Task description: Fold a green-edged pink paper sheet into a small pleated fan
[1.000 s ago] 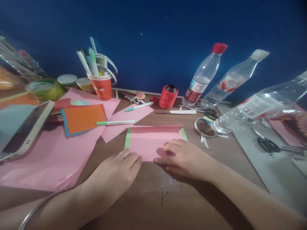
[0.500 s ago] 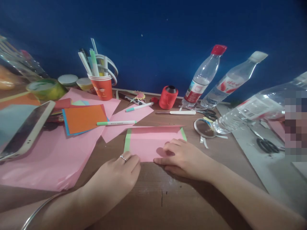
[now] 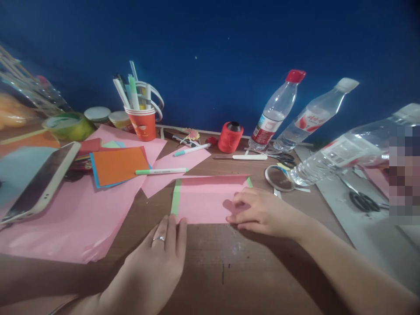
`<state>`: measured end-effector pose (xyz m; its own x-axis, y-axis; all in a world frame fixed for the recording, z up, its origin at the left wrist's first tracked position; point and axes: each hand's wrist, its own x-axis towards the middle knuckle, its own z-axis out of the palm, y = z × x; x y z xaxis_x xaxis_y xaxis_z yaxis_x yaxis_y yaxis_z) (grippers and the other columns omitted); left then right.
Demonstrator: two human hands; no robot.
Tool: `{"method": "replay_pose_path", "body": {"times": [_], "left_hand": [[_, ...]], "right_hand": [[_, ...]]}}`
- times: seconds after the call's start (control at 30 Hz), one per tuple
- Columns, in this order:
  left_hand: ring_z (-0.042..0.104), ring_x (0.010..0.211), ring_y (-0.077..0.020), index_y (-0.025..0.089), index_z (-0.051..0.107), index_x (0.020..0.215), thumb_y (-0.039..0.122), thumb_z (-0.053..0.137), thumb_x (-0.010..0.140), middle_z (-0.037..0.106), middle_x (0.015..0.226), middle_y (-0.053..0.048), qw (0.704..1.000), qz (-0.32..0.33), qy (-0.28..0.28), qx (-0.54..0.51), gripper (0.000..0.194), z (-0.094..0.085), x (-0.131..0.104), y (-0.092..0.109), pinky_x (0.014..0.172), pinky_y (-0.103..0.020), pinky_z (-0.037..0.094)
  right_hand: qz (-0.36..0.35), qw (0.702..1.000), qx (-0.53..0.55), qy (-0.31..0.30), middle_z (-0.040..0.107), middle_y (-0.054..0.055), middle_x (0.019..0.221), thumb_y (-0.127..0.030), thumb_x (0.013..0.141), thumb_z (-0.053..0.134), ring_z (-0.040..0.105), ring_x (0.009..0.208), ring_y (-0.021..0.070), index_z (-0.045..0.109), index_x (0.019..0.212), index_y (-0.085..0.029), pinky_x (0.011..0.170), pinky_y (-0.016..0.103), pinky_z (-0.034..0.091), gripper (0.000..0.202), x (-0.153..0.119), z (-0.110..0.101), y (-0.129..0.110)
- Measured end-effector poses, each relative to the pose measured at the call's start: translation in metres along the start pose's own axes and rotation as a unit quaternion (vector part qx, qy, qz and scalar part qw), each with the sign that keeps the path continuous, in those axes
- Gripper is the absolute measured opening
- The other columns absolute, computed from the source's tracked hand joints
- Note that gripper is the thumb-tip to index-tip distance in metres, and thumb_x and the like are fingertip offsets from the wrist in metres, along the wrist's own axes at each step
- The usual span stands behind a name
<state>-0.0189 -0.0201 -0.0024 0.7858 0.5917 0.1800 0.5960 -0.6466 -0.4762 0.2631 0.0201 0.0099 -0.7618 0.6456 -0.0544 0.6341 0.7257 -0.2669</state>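
Observation:
A pink paper sheet (image 3: 203, 201) with green strips along its left and right sides lies on the table in front of me. Its far edge is folded up slightly. My left hand (image 3: 164, 249), with a ring on one finger, is open, its outstretched fingertips resting on the near left corner. Over the near right part of the sheet, my right hand (image 3: 262, 212) presses down with bent fingers spread apart, hiding much of the right green strip. A green-capped marker (image 3: 162, 171) lies just beyond the sheet, to the left.
Orange paper (image 3: 120, 166), larger pink paper (image 3: 75, 218) and a phone (image 3: 44, 183) lie left. Behind stand a red cup of pens (image 3: 142, 124), a red thread spool (image 3: 230, 138) and bottles (image 3: 267, 127). A white-handled knife (image 3: 249, 157), tape roll (image 3: 279, 178) and scissors (image 3: 364, 201) lie right.
My left hand has gone from curled fingers to stretched ones at the near left corner. My right hand has slid right along the near edge. The view has shifted slightly.

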Motion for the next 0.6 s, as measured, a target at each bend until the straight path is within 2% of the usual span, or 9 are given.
{"method": "replay_pose_path", "body": {"times": [0.17, 0.23, 0.33, 0.47, 0.6], "left_hand": [[0.067, 0.084, -0.0303, -0.001, 0.067, 0.101, -0.003, 0.04, 0.071, 0.066, 0.099, -0.027, 0.999, 0.003, -0.038, 0.023, 0.041, 0.004, -0.002, -0.003, 0.071, -0.037, 0.057], [0.066, 0.089, -0.032, -0.002, 0.068, 0.098, -0.001, 0.04, 0.071, 0.065, 0.103, -0.029, 0.998, 0.005, -0.056, 0.015, 0.039, 0.004, 0.001, -0.005, 0.076, -0.039, 0.056], [0.061, 0.101, -0.031, 0.003, 0.067, 0.104, 0.002, 0.04, 0.072, 0.062, 0.113, -0.023, 0.997, 0.025, -0.065, -0.04, 0.042, 0.003, 0.007, -0.006, 0.085, -0.041, 0.053], [0.06, 0.1, -0.0306, 0.013, 0.056, 0.122, 0.005, 0.042, 0.069, 0.062, 0.116, -0.013, 0.991, 0.053, -0.078, -0.09, 0.056, 0.006, 0.01, -0.005, 0.078, -0.042, 0.055], [0.057, 0.102, -0.0299, 0.013, 0.057, 0.122, 0.005, 0.041, 0.069, 0.061, 0.118, -0.01, 0.992, 0.05, -0.071, -0.09, 0.056, 0.008, 0.009, -0.005, 0.08, -0.041, 0.053]], "right_hand": [[-0.002, 0.999, 0.005, 0.035, 0.056, 0.007, 0.109, -0.036, 0.092, 0.046, 0.048, 0.096, 0.0202, 0.067, 0.107, -0.032, 0.081, 0.035, 0.038, 0.026, 0.003, 0.006, -0.003], [0.0, 0.999, 0.003, 0.044, 0.058, 0.006, 0.104, -0.035, 0.094, 0.043, 0.048, 0.092, 0.0193, 0.068, 0.106, -0.031, 0.078, 0.034, 0.038, 0.028, 0.008, 0.009, -0.009], [0.006, 0.999, 0.009, 0.042, 0.059, 0.006, 0.099, -0.036, 0.095, 0.041, 0.049, 0.087, 0.0179, 0.068, 0.104, -0.03, 0.075, 0.032, 0.038, 0.03, 0.013, 0.01, -0.014], [-0.003, 0.999, 0.03, 0.044, 0.058, 0.007, 0.099, -0.036, 0.093, 0.044, 0.049, 0.088, 0.0176, 0.068, 0.105, -0.03, 0.076, 0.031, 0.038, 0.028, 0.012, 0.011, -0.01], [-0.008, 0.998, 0.054, 0.037, 0.057, 0.006, 0.093, -0.036, 0.092, 0.047, 0.05, 0.083, 0.016, 0.07, 0.101, -0.028, 0.073, 0.029, 0.038, 0.026, 0.008, 0.011, -0.002]]}}
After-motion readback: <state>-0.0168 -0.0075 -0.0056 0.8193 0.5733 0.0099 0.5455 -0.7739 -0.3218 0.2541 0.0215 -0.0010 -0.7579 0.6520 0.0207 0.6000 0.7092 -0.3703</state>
